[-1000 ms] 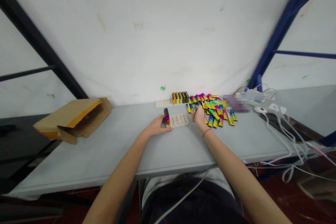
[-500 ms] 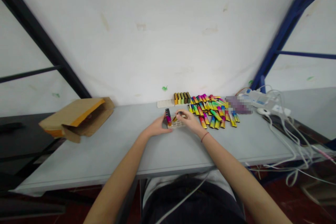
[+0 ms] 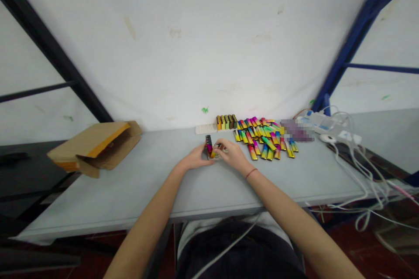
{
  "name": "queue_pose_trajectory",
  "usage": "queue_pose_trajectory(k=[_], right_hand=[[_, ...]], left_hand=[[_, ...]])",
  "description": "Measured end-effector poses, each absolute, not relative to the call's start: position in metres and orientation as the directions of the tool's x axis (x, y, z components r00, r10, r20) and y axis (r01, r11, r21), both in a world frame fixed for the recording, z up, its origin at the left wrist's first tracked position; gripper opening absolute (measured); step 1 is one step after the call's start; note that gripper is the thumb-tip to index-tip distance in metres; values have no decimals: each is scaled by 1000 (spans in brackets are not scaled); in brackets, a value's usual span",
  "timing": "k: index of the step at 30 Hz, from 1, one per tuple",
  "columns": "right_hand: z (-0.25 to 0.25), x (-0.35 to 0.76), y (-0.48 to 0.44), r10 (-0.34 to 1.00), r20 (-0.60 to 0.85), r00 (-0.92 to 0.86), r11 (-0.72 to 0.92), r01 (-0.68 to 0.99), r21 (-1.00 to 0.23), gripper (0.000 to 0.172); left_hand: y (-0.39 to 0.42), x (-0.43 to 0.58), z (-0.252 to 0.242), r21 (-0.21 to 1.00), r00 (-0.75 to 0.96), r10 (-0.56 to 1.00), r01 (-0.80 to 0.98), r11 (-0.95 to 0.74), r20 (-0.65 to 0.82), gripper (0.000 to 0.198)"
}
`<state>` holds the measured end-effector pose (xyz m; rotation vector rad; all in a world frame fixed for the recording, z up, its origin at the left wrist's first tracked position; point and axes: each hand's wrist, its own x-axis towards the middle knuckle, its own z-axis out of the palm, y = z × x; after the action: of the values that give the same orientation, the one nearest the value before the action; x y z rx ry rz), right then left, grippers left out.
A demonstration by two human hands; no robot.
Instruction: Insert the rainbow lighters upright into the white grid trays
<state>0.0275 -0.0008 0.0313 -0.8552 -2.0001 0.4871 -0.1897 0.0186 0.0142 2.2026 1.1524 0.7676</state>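
Observation:
A small pale tray (image 3: 220, 157) with holes lies in front of me on the table. My left hand (image 3: 196, 157) wraps round its left end and steadies it. Along that end stands a row of lighters (image 3: 209, 144), black-topped with shiny magenta and gold bodies. My right hand (image 3: 229, 152) is over the tray, its fingertips pinched on a lighter (image 3: 213, 154) close against the row; the fingers hide most of it. To the right of this hand lies a loose spread of rainbow metallic lighters (image 3: 269, 143).
Against the wall stands a block of upright lighters (image 3: 226, 122), beside a white holed tray (image 3: 205, 129). An open cardboard box (image 3: 94, 144) lies at the left. White cables (image 3: 355, 161), a power strip (image 3: 317, 121) and a dark flat object (image 3: 355, 161) occupy the right.
My right hand has moved left with the lighter, from the middle of the tray to the row at its left end. My left hand has stayed in place.

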Motion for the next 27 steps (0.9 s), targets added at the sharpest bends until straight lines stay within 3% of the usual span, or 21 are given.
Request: queue_pose_trajectory(k=[7,10,12,15,19,23,27], right_hand=[[35,23,-8,598,625,-501,797,452,-401,31],[39,29,-5,627,639,-446,756,546,-361,36],[44,41,1,711,648,-273,617,684,-389,34],[49,72,12,807,580,106,226,853,-471,28],[44,115,23,779,437,451,-212,844,-493,40],[33,136,28,782,347,518,-329,816,-476,45],[27,139,32,821,253,511,-372,817,-441,35]], left_hand=[[17,-187,15,680,451,863,560,-473,228,72],[16,-187,18,675,461,858,561,-479,226,73],[16,-187,20,674,474,850,552,-490,230,74],[15,-188,21,662,484,847,564,-493,219,76],[16,-189,20,651,480,852,581,-488,211,75],[17,-189,20,663,483,849,566,-490,214,73],[17,-190,19,660,479,852,573,-486,212,75]])
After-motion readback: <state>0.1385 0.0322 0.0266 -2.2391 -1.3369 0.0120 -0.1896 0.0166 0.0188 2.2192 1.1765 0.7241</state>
